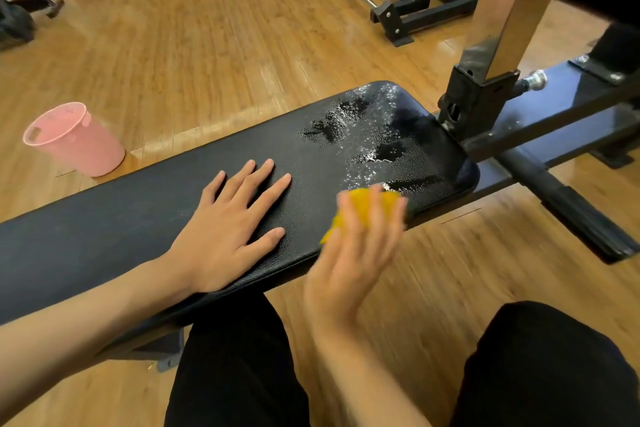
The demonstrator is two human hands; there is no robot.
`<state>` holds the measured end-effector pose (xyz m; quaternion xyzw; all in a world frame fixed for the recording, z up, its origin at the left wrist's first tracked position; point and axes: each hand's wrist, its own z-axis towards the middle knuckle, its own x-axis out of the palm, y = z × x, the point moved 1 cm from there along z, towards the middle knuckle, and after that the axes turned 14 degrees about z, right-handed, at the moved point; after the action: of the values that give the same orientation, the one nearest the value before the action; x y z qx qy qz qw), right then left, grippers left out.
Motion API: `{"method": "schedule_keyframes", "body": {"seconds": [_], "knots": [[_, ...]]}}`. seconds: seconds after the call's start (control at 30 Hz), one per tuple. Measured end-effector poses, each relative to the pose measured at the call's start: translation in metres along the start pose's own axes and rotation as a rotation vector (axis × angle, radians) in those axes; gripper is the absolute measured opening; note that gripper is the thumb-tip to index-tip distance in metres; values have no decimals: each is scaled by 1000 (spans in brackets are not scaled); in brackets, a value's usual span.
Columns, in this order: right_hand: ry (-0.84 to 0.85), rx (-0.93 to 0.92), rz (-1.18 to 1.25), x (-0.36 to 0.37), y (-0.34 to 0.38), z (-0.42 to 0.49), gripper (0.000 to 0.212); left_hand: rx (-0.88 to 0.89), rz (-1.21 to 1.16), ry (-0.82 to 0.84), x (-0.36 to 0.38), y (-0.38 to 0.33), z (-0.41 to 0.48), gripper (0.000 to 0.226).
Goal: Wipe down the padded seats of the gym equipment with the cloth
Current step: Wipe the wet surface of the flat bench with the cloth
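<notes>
The left grip (pixel 228 229) lies flat, fingers spread wide, on the black padded surface (pixel 104 236), while at its 4 o'clock the blurred right grip (pixel 353 246) holds the yellow cloth (pixel 367 208) at the near edge, with wet droplets (pixel 363 128) at 1 o'clock and a pink bucket (pixel 76 140) at 10 o'clock.

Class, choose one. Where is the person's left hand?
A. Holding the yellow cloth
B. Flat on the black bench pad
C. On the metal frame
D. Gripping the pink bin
B: the left hand lies flat, fingers spread, on the pad, while the right hand holds the cloth.
</notes>
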<state>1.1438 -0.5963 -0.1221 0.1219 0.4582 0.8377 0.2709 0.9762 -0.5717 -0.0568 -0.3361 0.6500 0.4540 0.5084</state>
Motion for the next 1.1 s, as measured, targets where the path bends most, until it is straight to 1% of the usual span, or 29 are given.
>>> {"method": "schedule_keyframes", "body": {"seconds": [0.03,0.1,0.13,0.17,0.2,0.3,0.33,0.4,0.43,0.47,0.57,0.63,0.7,0.73,0.77,0.83,0.87,0.9,0.97,1.03,1.1], "knots": [[110,-64,-20,0,7,-13,40,2,-1,-2,0,0,0,71],[301,-249,-89,-15,-9,-5,37,-2,-4,-5,1,1,-1,72],[342,-335,-132,-27,-24,10,37,-4,-4,-8,1,1,-1,72],[335,-366,-164,-40,-38,28,37,-3,-3,-10,1,1,0,72],[285,-331,-173,-51,-51,50,36,-2,-1,-11,2,1,0,71],[119,-98,-139,-72,-73,108,33,-7,-8,-16,1,0,0,72],[95,-54,-137,-72,-72,116,32,-6,-9,-16,1,0,0,72],[86,-29,-151,-65,-59,111,30,-5,-5,-11,1,0,0,72],[105,-45,-174,-57,-48,97,30,-7,-6,-11,1,0,0,72],[158,-81,-187,-47,-34,77,31,-12,-7,-13,2,0,0,72],[448,-230,-154,-23,3,12,33,-10,-11,-7,2,1,1,72],[630,-376,-153,-26,7,8,35,-13,-21,-11,3,2,1,72],[717,-473,-233,-45,-11,39,38,-9,-32,-17,3,2,1,74],[700,-463,-296,-56,-23,60,39,-9,-35,-21,2,2,1,74],[650,-405,-350,-68,-35,83,39,-11,-41,-25,2,2,2,75],[543,-199,-428,-89,-54,126,40,-29,-66,-37,2,2,2,75],[514,-111,-444,-93,-57,140,40,-36,-77,-45,2,3,2,75],[502,-60,-458,-91,-58,146,40,-37,-86,-50,2,3,3,75],[499,-49,-511,-76,-44,134,40,-40,-98,-56,2,2,2,75],[563,-154,-534,-51,-17,98,39,-51,-114,-64,2,1,1,76],[664,-246,-478,-24,10,56,39,-63,-130,-77,3,1,0,76]]}}
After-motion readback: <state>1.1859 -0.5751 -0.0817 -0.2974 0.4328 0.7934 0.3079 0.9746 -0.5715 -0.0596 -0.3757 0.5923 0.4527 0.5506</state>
